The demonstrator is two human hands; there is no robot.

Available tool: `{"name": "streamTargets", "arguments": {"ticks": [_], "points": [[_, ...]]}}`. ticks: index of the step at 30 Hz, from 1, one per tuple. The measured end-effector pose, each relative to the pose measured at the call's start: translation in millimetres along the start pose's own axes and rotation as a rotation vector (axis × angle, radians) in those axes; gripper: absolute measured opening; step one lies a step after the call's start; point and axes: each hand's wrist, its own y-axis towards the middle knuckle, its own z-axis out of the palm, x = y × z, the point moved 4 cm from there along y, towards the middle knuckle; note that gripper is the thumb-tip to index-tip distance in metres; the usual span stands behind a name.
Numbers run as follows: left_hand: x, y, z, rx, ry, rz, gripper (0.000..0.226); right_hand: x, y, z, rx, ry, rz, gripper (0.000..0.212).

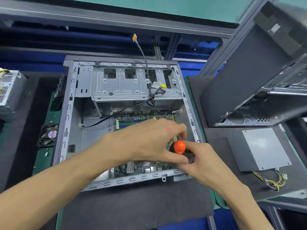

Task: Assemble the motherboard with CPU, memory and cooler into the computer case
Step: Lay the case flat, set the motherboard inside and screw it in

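Note:
An open grey computer case point(69, 113) lies flat on a dark mat. A green motherboard point(141, 116) sits inside it, mostly covered by my hands. My right hand point(204, 160) grips a screwdriver with an orange cap and black handle point(179, 146), held upright over the board's right part. My left hand point(149, 140) reaches across the board, and its fingers curl round the screwdriver near the handle. The screwdriver's tip and the board beneath it are hidden. CPU, memory and cooler are not clearly visible.
A black cable with an orange connector point(134, 37) rises from the drive cage. A loose fan point(49, 135) lies left of the case, and a power supply point(10, 90) stands further left. Another power supply point(260, 148) with cables and a second case point(259, 77) stand right.

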Motion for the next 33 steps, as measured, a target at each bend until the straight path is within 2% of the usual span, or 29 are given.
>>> {"name": "streamTargets", "arguments": {"ticks": [2, 5, 7, 9, 11, 12, 15, 17, 19, 21, 22, 25, 27, 28, 31, 33], "points": [[-10.3, 3.3, 1.0, -0.003, 0.135, -0.013, 0.040, 0.9, -3.8, 2.1, -0.022, 0.002, 0.000, 0.025], [-28.3, 3.0, -0.6, 0.098, 0.100, 0.132, 0.017, 4.0, -9.6, 4.5, -0.052, 0.015, -0.001, 0.016], [-34.4, -0.7, -5.0, 0.181, 0.112, 0.155, 0.020, 4.4, -12.6, 5.2, -0.061, 0.035, -0.015, 0.014], [-42.1, -1.4, -5.9, 0.149, 0.185, 0.094, 0.026, 2.2, -13.3, 5.7, -0.049, -0.001, -0.016, 0.014], [-49.0, 1.3, -1.2, 0.106, 0.360, -0.018, 0.041, 1.2, -13.8, 6.0, -0.036, 0.001, -0.032, 0.015], [-51.3, 3.4, 0.7, 0.105, 0.413, -0.044, 0.039, 1.3, -14.3, 6.1, -0.037, 0.010, -0.036, 0.012], [-59.8, 4.8, -0.5, 0.168, 0.332, 0.014, 0.015, 1.8, -15.6, 5.7, -0.048, 0.026, -0.043, 0.007], [-64.3, 1.5, -3.8, 0.235, 0.274, 0.071, 0.027, -2.8, -15.2, 5.0, -0.057, 0.051, -0.033, 0.010], [-66.9, -1.0, -4.0, 0.170, 0.311, -0.007, 0.030, -6.9, -12.8, 5.0, -0.044, 0.011, -0.042, 0.010], [-65.7, -2.2, -2.9, 0.089, 0.453, -0.153, 0.041, -5.6, -9.8, 5.2, -0.029, -0.022, -0.071, 0.013], [-64.1, -2.1, -1.8, 0.078, 0.490, -0.187, 0.037, -4.7, -8.9, 5.3, -0.034, -0.021, -0.081, 0.016], [-65.5, -1.1, 0.2, 0.102, 0.330, -0.109, 0.014, -5.5, -7.6, 5.5, -0.049, -0.001, -0.071, 0.014], [-68.2, -3.4, 0.4, 0.176, 0.227, -0.043, 0.025, -9.3, -7.8, 4.8, -0.063, 0.034, -0.059, 0.021], [-68.4, -3.5, 0.1, 0.166, 0.219, -0.066, 0.027, -10.3, -7.5, 4.6, -0.070, 0.021, -0.064, 0.025], [-65.0, -1.8, -1.0, 0.037, 0.418, -0.243, 0.042, -6.5, -7.2, 3.5, -0.079, 0.003, -0.120, 0.018], [-62.5, -0.1, 1.5, 0.029, 0.436, -0.268, 0.037, -3.5, -7.5, 3.1, -0.072, 0.014, -0.149, 0.015]]}}
